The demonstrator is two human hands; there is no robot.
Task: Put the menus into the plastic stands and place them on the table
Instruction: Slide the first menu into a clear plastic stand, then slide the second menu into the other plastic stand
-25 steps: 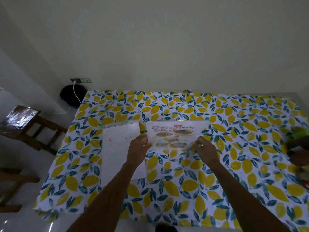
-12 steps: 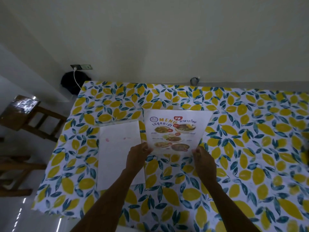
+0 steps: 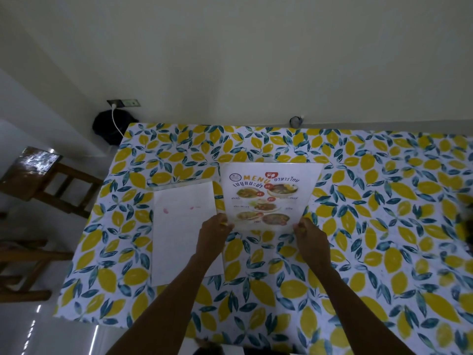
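A printed menu (image 3: 268, 196) with food photos and an orange "MENU" heading sits inside a clear plastic stand, held up tilted over the table. My left hand (image 3: 213, 233) pinches its lower left corner. My right hand (image 3: 309, 235) pinches the lower right corner. A white sheet (image 3: 179, 226) lies face down on the table (image 3: 371, 226) to the left of the menu, partly under my left forearm. The edge of another clear stand (image 3: 179, 184) shows faintly just beyond that sheet.
The table carries a yellow-lemon and blue-leaf cloth and stands against a pale wall. Wooden chairs (image 3: 51, 180) stand to the left. A black bag (image 3: 110, 128) with a white cable sits at the far left corner. A small dark object (image 3: 295, 121) lies at the wall.
The menu has been raised and tipped toward me, so its print reads clearly. Both hands stay on its bottom corners. The view has shifted left, and the items at the right edge dropped out.
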